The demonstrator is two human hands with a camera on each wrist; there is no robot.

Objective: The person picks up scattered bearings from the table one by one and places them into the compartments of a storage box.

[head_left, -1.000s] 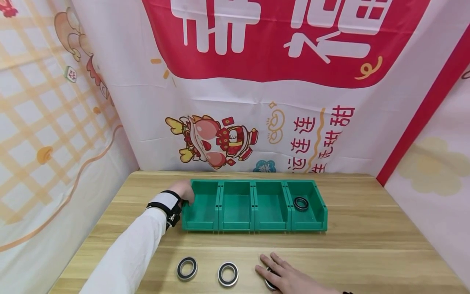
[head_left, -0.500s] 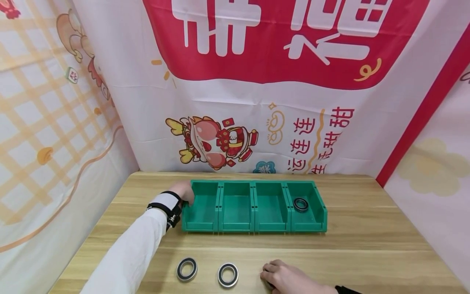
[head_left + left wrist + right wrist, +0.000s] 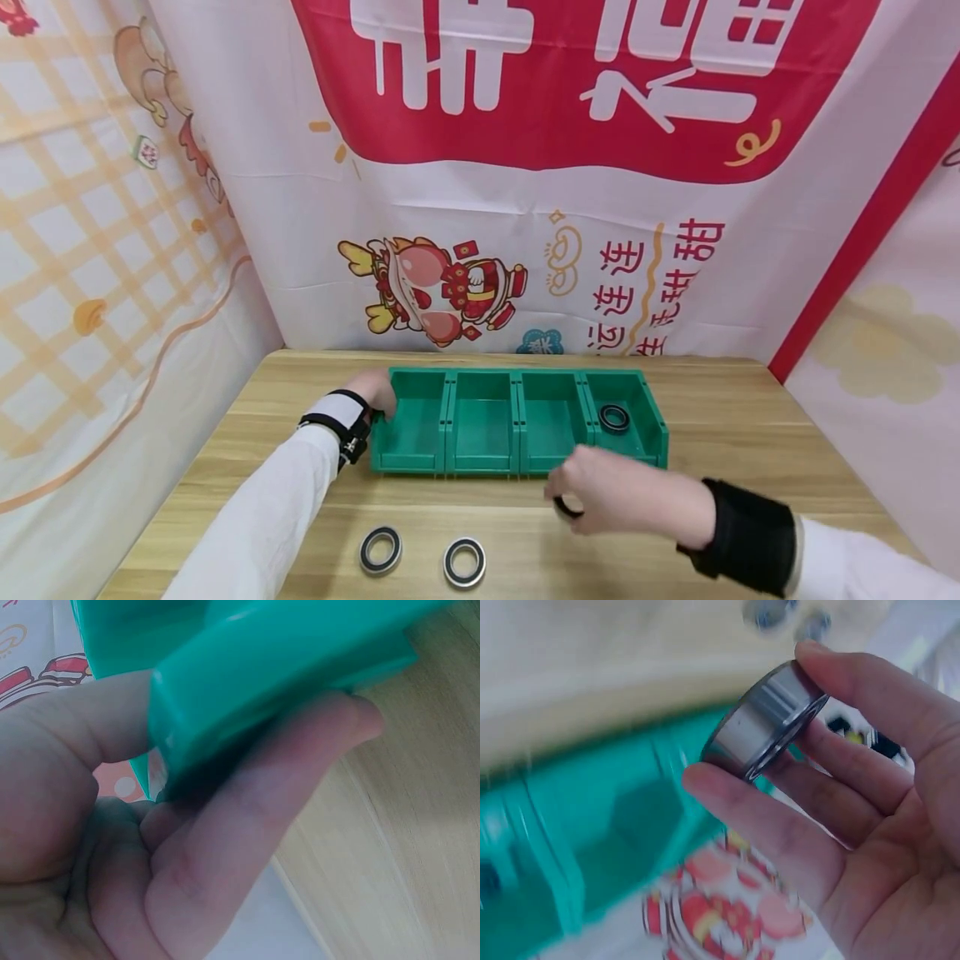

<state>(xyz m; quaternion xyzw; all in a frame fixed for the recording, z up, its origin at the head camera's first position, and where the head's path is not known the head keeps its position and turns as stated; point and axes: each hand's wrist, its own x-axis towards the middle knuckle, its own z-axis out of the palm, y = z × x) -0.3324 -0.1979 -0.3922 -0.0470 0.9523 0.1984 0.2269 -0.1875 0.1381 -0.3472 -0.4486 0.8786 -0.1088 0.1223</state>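
My left hand [image 3: 372, 393] grips the left end wall of a row of green plastic bins [image 3: 483, 462]; in the left wrist view its thumb and fingers lie on both sides of the green edge [image 3: 225, 682]. My right hand [image 3: 615, 493] is over the table just in front of the third and fourth bins. Between thumb and fingertip it pinches a ball bearing [image 3: 761, 720], whose steel rim shows in the right wrist view. Two more ball bearings lie flat on the table: a left one [image 3: 397, 550] and a middle one [image 3: 480, 564]. Another ball bearing [image 3: 614, 429] lies inside the rightmost bin.
The bins stand side by side toward the back of the wooden table [image 3: 750, 467]. Behind them hangs a printed cloth [image 3: 480, 192], with more cloth along the left and right sides.
My right hand has closed its fingers on the rightmost table bearing, lifted it and carried it forward toward the bins. The left hand has stayed in place.
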